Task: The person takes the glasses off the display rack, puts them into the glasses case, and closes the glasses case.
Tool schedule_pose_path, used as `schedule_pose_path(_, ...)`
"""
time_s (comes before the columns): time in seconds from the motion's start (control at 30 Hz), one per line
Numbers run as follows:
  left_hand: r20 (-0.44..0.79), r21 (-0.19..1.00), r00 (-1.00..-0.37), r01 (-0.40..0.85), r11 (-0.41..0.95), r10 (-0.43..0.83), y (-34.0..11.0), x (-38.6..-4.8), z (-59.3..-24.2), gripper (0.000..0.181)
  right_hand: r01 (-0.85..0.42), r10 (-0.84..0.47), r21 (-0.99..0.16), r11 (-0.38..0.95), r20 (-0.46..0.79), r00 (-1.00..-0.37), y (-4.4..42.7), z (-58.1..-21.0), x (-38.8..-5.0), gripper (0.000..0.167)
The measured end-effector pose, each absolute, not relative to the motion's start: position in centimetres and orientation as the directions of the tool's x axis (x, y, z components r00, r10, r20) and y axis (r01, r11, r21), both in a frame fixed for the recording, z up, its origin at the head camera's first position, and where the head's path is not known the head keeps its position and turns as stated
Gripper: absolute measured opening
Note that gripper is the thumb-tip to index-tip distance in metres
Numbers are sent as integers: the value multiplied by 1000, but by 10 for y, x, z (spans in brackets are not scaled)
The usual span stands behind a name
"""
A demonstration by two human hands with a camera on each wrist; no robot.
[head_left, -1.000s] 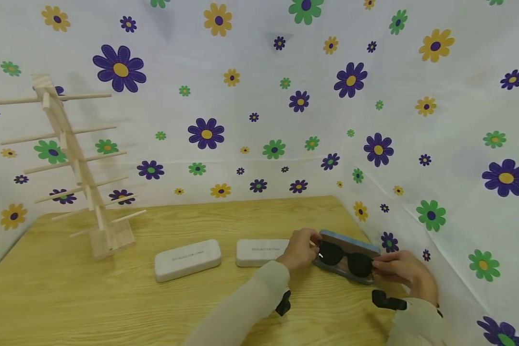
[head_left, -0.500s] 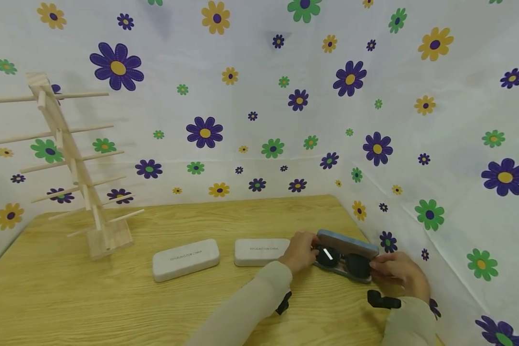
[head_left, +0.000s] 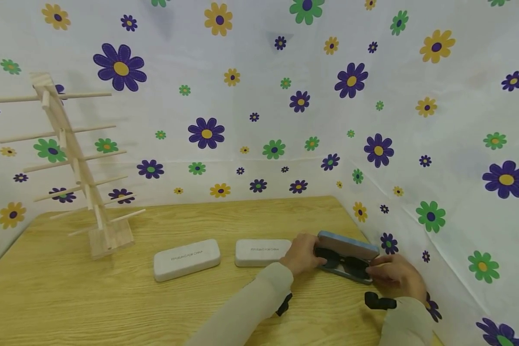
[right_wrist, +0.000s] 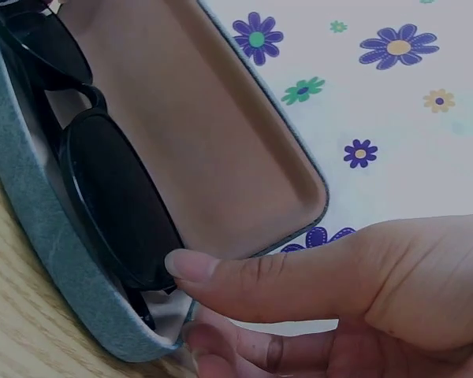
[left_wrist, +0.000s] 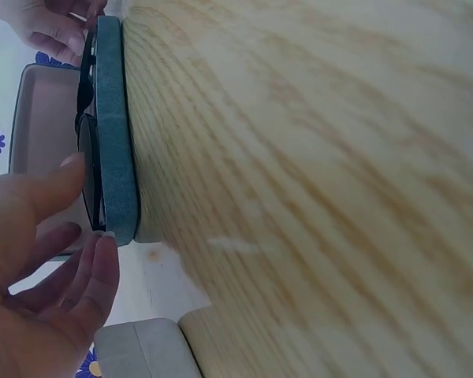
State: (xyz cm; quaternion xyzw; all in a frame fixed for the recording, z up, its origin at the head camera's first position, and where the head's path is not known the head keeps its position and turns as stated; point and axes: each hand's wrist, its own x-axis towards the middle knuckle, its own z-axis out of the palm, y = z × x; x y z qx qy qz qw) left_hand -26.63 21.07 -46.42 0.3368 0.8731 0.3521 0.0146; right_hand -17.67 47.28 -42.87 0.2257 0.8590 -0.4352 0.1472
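Observation:
Black sunglasses (head_left: 355, 267) lie in an open blue-grey glasses case (head_left: 348, 244), lenses facing up. The right hand (head_left: 395, 273) is at the case's right end. In the right wrist view its thumb meets a lower corner of one lens, its other fingers bent beside the case's end. At the other end is the left hand (head_left: 302, 252). In the left wrist view its thumb reaches over the near lens (left_wrist: 88, 161), while its fingertips touch the end of the case, apart from the thumb. The case's pinkish lining (right_wrist: 193, 118) shows in the raised lid.
Two closed pale grey glasses cases, one to the left (head_left: 187, 260) and one just beside the left hand (head_left: 259, 253), lie on the wooden table (head_left: 155, 312). A wooden rack (head_left: 77, 163) with several rods stands at the back left. Flowered cloth (head_left: 251, 72) hangs behind and to the right.
The sunglasses have gone down from above the case into it. Both hands have come lower with them, and the left thumb now lies over the case's front edge.

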Motion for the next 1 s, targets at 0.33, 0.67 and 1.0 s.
schedule_pose_path(0.33, 237, 549, -762, 617, 564, 603, 210, -262, -461, 36, 500, 258, -685, 529, -432, -864, 471, -430, -181, 40)
schedule_pose_path(0.67, 181, 538, -757, 611, 581, 628, 209, -261, -465, 49, 507, 267, -675, 536, -434, -861, 473, -433, -183, 40)
schedule_pose_path(1.0, 172, 537, -767, 599, 594, 618, 211, -261, -467, 44, 519, 281, -686, 509, -438, -854, 472, -433, -184, 35)
